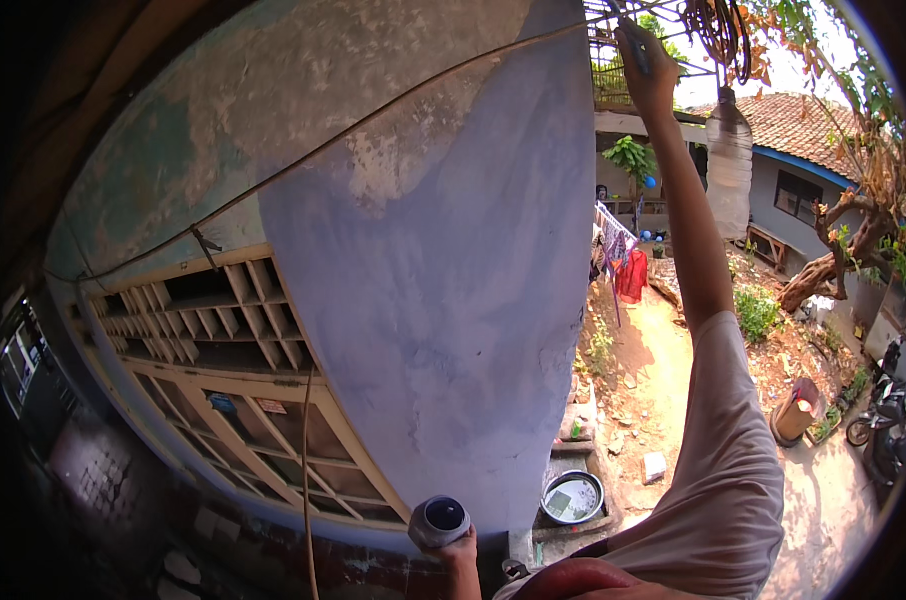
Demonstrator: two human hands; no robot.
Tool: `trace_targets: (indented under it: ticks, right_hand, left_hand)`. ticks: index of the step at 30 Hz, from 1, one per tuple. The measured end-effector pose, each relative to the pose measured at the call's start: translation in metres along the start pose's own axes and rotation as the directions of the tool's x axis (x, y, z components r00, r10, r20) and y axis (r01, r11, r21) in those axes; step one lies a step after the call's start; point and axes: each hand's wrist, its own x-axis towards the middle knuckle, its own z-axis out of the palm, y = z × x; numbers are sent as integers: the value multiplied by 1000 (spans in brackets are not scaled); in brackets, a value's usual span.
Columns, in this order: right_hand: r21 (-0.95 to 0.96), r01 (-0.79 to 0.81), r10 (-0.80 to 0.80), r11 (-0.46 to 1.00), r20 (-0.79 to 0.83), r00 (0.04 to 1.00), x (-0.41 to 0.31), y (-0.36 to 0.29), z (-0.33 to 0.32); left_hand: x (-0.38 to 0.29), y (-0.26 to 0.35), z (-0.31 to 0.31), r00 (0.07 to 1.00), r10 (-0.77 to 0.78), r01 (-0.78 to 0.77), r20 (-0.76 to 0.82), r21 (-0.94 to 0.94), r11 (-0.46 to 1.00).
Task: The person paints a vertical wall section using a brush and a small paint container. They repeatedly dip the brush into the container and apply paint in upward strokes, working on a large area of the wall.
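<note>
My left hand [459, 549] holds up a small round container [439, 521] with a dark inside, low in front of the wall. Up at the top right, my right hand [651, 71] is raised past the wall's edge and grips a dark, narrow tool handle [636, 49]; the tool's far end is out of the picture. The wall [438, 300] carries blotchy lilac paint, with bare grey plaster [363, 97] and old green paint above. A cable [393, 101] runs slantwise over it.
A wood-framed window [273, 435] with a vent grille [205, 315] is at the left. A plastic bottle [729, 165] hangs beside my raised arm, under coiled wire [715, 37]. Below right are a round basin [573, 496], laundry [631, 276], a tree trunk [835, 262] and a motorcycle [884, 420].
</note>
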Motion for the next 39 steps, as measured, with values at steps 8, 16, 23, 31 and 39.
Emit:
trace_targets:
  ticks: [8,16,23,31,39]
  right_hand:
    - [-62,197,-186,978,150,971,34,0,4]
    - [-102,279,-257,955,189,948,55,-10,-3]
    - [-116,210,-159,971,343,926,75,-24,-15]
    - [-82,277,-206,957,479,853,101,-46,-42]
    - [-68,191,-120,979,564,817,91,-63,-63]
  left_hand:
    - [-27,-18,27,1000,21,-20,-12,90,996]
    - [-32,-22,34,1000,29,-31,10,167,985]
    - [-31,-32,41,1000,-11,15,-25,185,983]
    - [-29,-43,39,999,-17,24,-38,196,980]
    - [-11,-38,19,997,-66,71,-34,197,978]
